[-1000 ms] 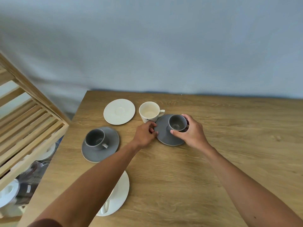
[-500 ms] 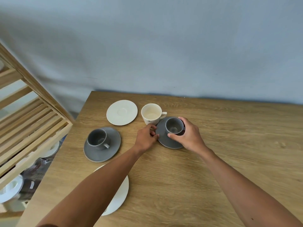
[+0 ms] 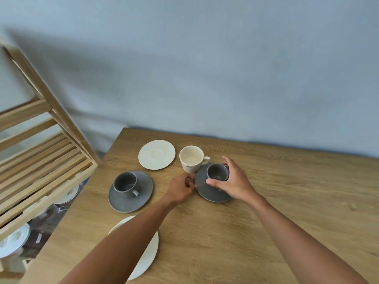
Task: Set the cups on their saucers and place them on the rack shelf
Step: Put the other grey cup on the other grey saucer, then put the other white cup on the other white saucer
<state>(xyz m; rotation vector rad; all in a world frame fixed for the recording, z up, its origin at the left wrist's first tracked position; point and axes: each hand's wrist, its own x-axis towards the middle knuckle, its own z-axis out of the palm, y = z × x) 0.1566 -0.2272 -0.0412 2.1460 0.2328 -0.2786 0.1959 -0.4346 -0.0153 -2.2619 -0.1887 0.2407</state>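
A grey cup (image 3: 217, 172) stands on a grey saucer (image 3: 205, 188) near the table's middle. My right hand (image 3: 233, 182) wraps around that cup from the right. My left hand (image 3: 181, 188) pinches the saucer's left rim. A cream cup (image 3: 191, 158) stands on the bare table, touching the saucer's far edge. An empty cream saucer (image 3: 156, 154) lies to its left. A second grey cup (image 3: 125, 184) sits on its grey saucer (image 3: 143, 193) further left. Another cream saucer (image 3: 150, 255) lies partly under my left forearm. The wooden rack (image 3: 41, 160) stands at the left.
The slatted rack shelf (image 3: 34, 158) is level with the table's left edge (image 3: 82, 193). Below it, white dishes (image 3: 14, 240) and other items sit on lower levels. A blue-grey wall (image 3: 205, 68) runs behind the table. The table's right half (image 3: 307, 191) is bare wood.
My hands stay on the grey cup and saucer. The view has tilted up and shifted, so the rack shows more at the left.
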